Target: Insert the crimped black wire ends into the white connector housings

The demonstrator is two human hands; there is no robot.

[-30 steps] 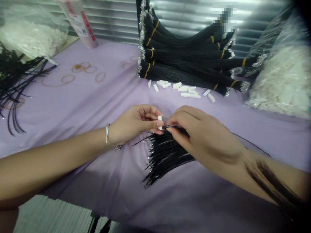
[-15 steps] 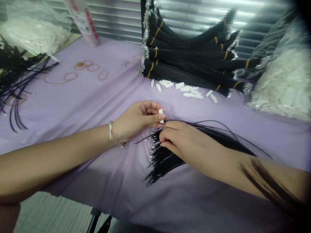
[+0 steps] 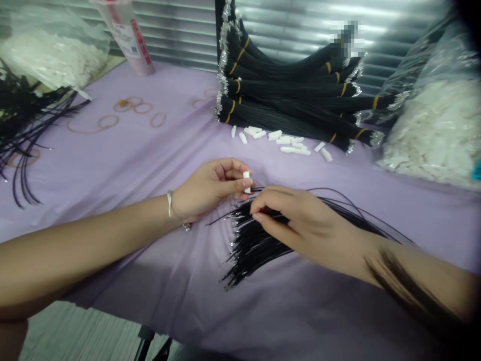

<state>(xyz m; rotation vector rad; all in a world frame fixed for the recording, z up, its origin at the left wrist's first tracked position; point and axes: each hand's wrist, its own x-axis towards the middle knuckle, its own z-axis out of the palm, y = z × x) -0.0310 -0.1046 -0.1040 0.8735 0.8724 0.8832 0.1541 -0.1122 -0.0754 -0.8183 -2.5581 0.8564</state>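
My left hand [image 3: 210, 188] pinches a small white plastic connector housing [image 3: 247, 182] upright between thumb and fingertips. My right hand [image 3: 285, 215] lies a little to the right of it, with its fingers closed around strands of a loose bundle of thin black wires [image 3: 255, 245]. The wires fan across the lilac table cover [image 3: 158, 260], their metal-tipped ends pointing left and down. Some long strands curve away under my right wrist. The connector's lower end shows no wire in it.
Yellow-tied black wire bundles [image 3: 289, 90] are stacked at the back, with loose white connectors [image 3: 278, 141] before them. Bags of white connectors [image 3: 439, 130] [image 3: 52, 55] stand at both back corners. Further up are a pink-labelled bottle [image 3: 126, 37], rubber bands [image 3: 131, 106], and black wires [image 3: 26, 135] at left.
My right hand has moved from the connector down and right into the wire bundle, and the strands now fan out more widely. My left hand still holds the connector in nearly the same place.
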